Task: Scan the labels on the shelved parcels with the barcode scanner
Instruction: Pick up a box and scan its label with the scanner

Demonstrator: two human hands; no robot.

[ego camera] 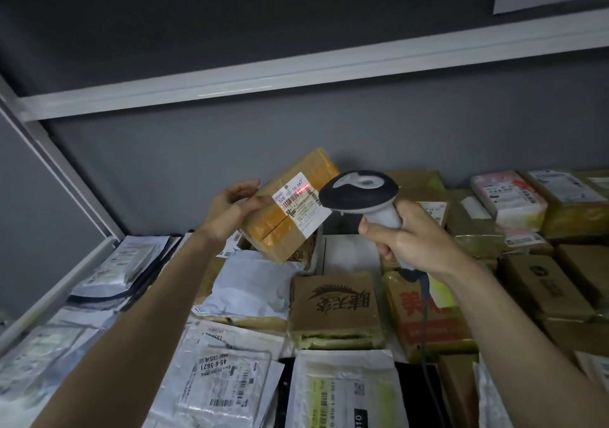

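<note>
Left hand (235, 208) grips the small taped box (290, 206), seemingly light and stiff, by its edge; right hand (408, 238) clasps the scanner (362, 193) beside it.

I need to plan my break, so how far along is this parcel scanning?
Done: nothing in view marks any parcel as scanned, so I cannot tell. In hand: the left hand holds up a taped cardboard box, while the right hand aims the barcode scanner, its red line across the white label. Left: probably many, since mailer bags and boxes cover the shelf.
</note>
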